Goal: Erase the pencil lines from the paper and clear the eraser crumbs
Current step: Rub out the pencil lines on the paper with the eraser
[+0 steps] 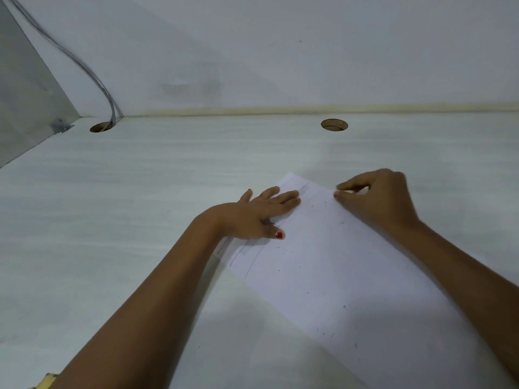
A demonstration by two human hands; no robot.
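Mid-task | white paper sheet [351,262] showed faint pencil lines [247,265] near left edge, dark eraser crumbs [344,306] scattered | left hand [261,211] pressed flat | right hand [379,200] curled, hold unclear

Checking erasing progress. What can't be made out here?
- Head view, right hand: what, if anything, it holds; curled fingers hide it.
- Head view, paper: near corner cut off by the frame edge.
- Head view, left hand: covers part of the pencil lines.
- Head view, specks: too small to identify.
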